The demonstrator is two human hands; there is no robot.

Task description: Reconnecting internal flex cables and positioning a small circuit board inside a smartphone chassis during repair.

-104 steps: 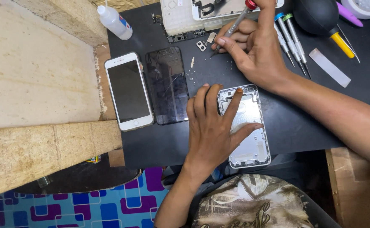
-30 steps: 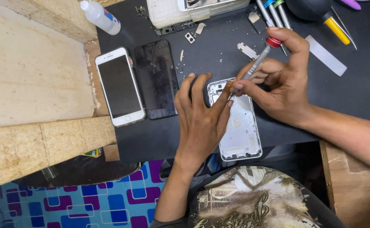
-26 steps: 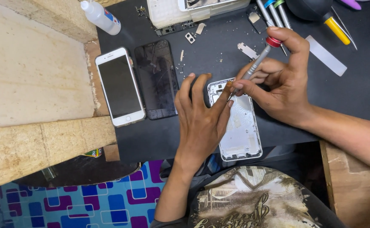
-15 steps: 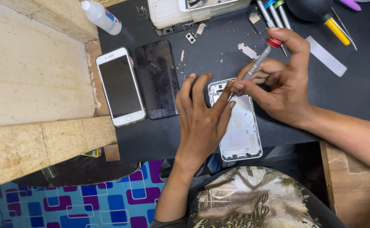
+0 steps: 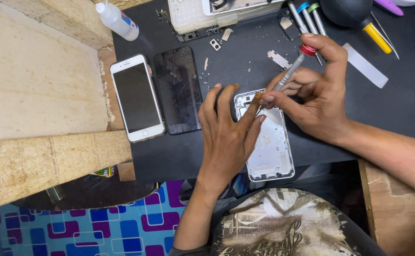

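Your left hand (image 5: pixel 226 137) lies flat with fingers spread on the silver phone housing (image 5: pixel 269 142), which sits near the front edge of the black work mat (image 5: pixel 193 156), gripping nothing but pinning it. Your right hand (image 5: pixel 319 102) is closed around the red-capped screwdriver (image 5: pixel 290 73), its tip down at the housing's upper left corner beside your left fingertips. By the look of it you are working a screw there, so the next move calls for keeping the tip seated squarely and the housing steady while you turn.
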